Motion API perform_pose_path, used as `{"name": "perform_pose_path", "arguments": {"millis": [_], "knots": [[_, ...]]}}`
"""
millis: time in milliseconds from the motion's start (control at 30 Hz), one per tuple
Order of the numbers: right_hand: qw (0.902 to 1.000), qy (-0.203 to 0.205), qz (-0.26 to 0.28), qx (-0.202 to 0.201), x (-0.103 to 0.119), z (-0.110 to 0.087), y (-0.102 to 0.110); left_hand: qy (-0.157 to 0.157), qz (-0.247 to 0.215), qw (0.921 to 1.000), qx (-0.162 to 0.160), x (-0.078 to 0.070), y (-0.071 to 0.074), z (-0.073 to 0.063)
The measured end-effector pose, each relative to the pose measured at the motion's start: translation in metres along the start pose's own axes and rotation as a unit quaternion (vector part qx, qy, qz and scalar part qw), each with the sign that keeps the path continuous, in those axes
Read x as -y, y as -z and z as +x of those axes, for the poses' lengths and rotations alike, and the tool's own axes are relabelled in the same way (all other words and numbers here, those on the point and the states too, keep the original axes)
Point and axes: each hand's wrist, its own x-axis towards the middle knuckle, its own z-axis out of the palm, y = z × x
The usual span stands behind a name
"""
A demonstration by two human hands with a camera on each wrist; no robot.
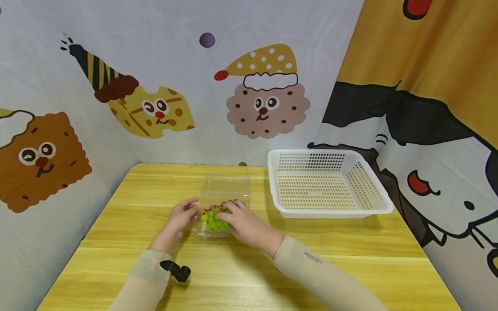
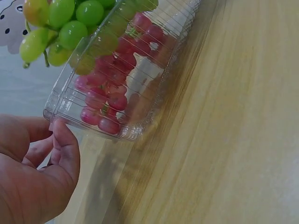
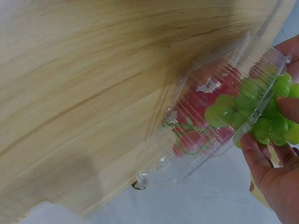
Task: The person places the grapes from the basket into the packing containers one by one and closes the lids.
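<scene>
A clear plastic clamshell box (image 1: 201,233) sits on the table with its lid (image 1: 227,185) folded back. Red grapes (image 2: 110,95) lie along its bottom, seen through the ribbed wall in both wrist views. My right hand (image 1: 247,223) holds a bunch of green grapes (image 1: 215,219) between thumb and fingers. Part of this bunch is below the box rim, above the red grapes, and part stands over it (image 3: 280,126). With thumb and fingertips, my left hand (image 2: 39,163) pinches the box's rim at one corner.
A white perforated basket (image 1: 275,190) stands at the back right of the wooden table (image 1: 311,276). Behind the table hangs a cartoon-printed cloth (image 1: 163,52). A black strap mount (image 1: 177,271) is on the left wrist.
</scene>
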Motion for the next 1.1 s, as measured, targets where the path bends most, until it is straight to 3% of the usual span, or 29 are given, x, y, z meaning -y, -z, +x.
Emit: {"name": "perform_pose_path", "arguments": {"millis": [533,1100], "knots": [[0.9997,0.002,0.003,0.023,-0.002,0.006,-0.012,0.002,0.005,1.0000,0.003,-0.001,0.001,-0.001],[0.9954,-0.031,0.059,0.069,-0.004,0.000,-0.009,0.001,0.005,1.0000,0.003,-0.002,0.000,-0.003]]}}
